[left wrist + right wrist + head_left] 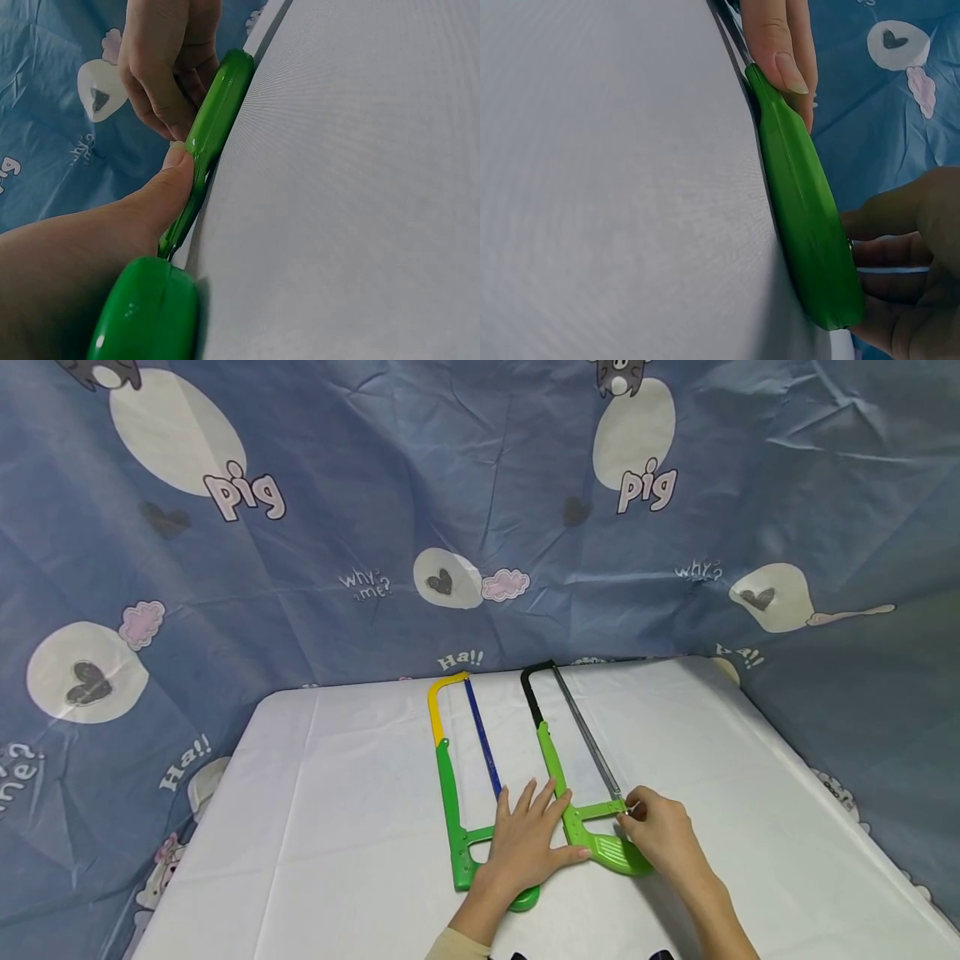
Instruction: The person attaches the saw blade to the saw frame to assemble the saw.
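Note:
Two hacksaws lie side by side on the white table. The light green hacksaw [557, 760], with a black front frame and grey blade, is on the right. Across its frame rests my left hand [525, 839], fingers spread and straight, thumb against the handle [802, 195]. At the rear end of the blade, my right hand [663, 831] pinches the small metal wing nut [630, 810], mostly covered by the fingers. The darker green hacksaw [447, 785], with a yellow front and blue blade, lies left, partly under my left hand and forearm; its handle end [146, 311] shows close in the left wrist view.
The white cloth-covered table [360, 827] extends to both sides of the saws. Behind and around it hangs a blue printed curtain [480, 510], meeting the table's far edge near the saw tips.

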Demonstrator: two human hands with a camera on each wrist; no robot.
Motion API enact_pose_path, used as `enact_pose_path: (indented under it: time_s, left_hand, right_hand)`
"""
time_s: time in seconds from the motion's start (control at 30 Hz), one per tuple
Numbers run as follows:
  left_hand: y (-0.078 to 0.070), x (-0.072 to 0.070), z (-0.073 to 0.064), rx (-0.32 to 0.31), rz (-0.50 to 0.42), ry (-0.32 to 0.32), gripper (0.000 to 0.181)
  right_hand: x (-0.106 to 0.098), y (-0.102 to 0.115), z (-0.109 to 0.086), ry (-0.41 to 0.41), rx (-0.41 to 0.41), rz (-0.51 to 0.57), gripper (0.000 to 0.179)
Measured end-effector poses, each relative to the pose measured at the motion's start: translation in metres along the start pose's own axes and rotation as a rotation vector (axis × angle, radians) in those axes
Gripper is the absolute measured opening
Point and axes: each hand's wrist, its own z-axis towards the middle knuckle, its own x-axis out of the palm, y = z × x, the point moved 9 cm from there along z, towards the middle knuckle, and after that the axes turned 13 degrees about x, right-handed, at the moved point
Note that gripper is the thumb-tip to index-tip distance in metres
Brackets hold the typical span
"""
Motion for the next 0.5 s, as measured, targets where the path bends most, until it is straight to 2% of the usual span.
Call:
enact_pose_path:
  time_s: [0.5]
  left_hand:
    - [-0.0005, -0.0021, -0.0003, -0.002, -0.009, -0.007, 0.086]
  right_hand:
    - [-0.0024, -0.0038, 0.0024, 0.037, 0.035, 0.038, 0.020]
